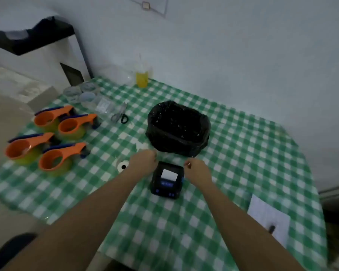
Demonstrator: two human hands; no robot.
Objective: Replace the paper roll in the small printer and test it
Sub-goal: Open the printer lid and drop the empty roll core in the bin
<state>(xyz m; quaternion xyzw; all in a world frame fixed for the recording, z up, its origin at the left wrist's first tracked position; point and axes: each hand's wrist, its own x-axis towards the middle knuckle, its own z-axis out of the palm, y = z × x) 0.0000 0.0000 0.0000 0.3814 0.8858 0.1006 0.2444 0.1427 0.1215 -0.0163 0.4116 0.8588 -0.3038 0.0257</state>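
A small black printer (167, 181) lies on the green checked tablecloth (243, 153), with white paper showing in its top and a lit blue display below. My left hand (144, 161) is curled at the printer's far left corner. My right hand (197, 170) is curled at its far right corner. Whether either hand grips the printer or anything else is hidden by blur. A white paper roll (122, 166) lies flat just left of my left wrist. White paper scraps (140, 146) lie beyond my left hand.
A bin lined with a black bag (177, 127) stands right behind the printer. Several orange tape dispensers (47, 139) sit at the left, scissors (119, 114) and clear containers behind them, a yellow bottle (142, 79) at the back. A sheet of paper with a pen (268, 218) lies at the right.
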